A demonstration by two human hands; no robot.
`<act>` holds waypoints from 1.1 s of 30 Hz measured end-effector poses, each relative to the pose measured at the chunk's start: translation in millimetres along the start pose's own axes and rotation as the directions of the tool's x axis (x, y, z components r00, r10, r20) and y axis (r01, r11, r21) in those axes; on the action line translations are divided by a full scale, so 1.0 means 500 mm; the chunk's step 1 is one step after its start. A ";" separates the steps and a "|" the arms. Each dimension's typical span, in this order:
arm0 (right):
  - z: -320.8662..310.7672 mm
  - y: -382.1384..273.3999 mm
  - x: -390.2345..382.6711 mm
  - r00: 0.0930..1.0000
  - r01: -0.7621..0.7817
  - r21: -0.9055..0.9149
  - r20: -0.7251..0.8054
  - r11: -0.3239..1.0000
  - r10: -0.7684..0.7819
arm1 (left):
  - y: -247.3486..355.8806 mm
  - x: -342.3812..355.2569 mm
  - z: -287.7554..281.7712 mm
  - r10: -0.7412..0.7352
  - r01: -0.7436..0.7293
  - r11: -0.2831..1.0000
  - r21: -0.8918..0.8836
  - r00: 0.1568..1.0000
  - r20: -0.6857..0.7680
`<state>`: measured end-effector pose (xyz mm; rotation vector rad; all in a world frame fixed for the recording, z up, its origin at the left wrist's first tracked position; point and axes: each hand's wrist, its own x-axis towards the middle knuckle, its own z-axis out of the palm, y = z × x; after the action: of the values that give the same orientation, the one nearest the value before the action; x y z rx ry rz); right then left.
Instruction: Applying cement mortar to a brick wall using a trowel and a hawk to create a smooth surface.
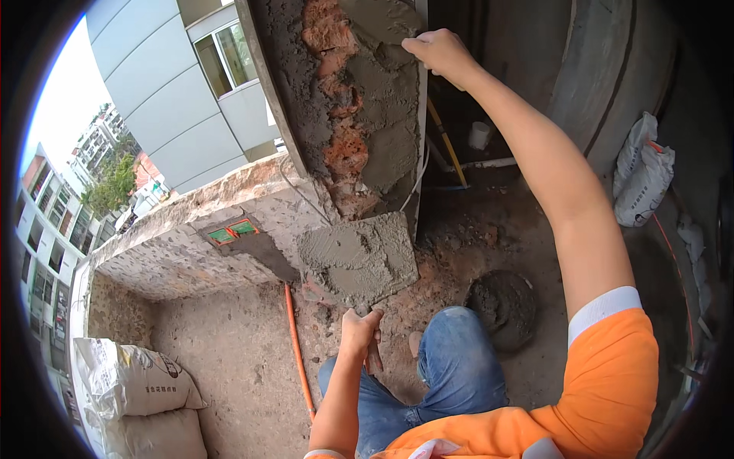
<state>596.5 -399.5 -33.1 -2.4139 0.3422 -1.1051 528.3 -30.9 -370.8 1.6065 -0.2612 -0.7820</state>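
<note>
Your left hand (359,327), low in the centre of the frame, is wrapped tight around the handle under a square mortar board (358,258), holding it level so the grey mortar heaped on top does not slide off, and close under the brick pillar (348,107) so each reach for more is short. Your right hand (440,52) is at the top of the frame, fingers curled against the pillar's right edge where fresh plaster meets the corner; you seem to be pressing something thin there, but whether it is a trowel cannot be told. The pillar carries a patchy grey coat with red brick showing through the middle. Left of it runs a low parapet wall (176,252) with a small green level (233,230) lying on its top, and beyond it open air and buildings, so the drop is close. On the floor, an orange pipe (297,348) runs down beside your left knee, a round mortar basin (502,306) sits by your right knee, cement sacks (138,382) lie at lower left, and white bags (642,172) lean at right. Your knees crowd the space under the board.
</note>
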 end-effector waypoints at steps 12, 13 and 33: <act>-0.129 0.080 -0.048 0.913 -0.404 0.310 0.199 0.860 0.357 | -0.011 -0.008 -0.004 -0.109 0.108 0.992 -0.071 0.994 -0.009; -0.117 0.076 -0.069 0.912 -0.406 0.314 0.203 0.859 0.357 | -0.015 -0.011 -0.008 -0.112 0.111 0.991 -0.071 0.994 -0.014; 0.322 -0.045 -0.142 0.879 -0.426 0.860 0.320 0.281 0.353 | 0.022 0.025 -0.019 -0.155 0.150 0.984 -0.101 0.987 -0.044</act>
<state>674.4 -302.6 -159.6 -1.2130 0.1852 -0.6606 546.6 -32.9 -364.5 1.5647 -0.0623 -0.8560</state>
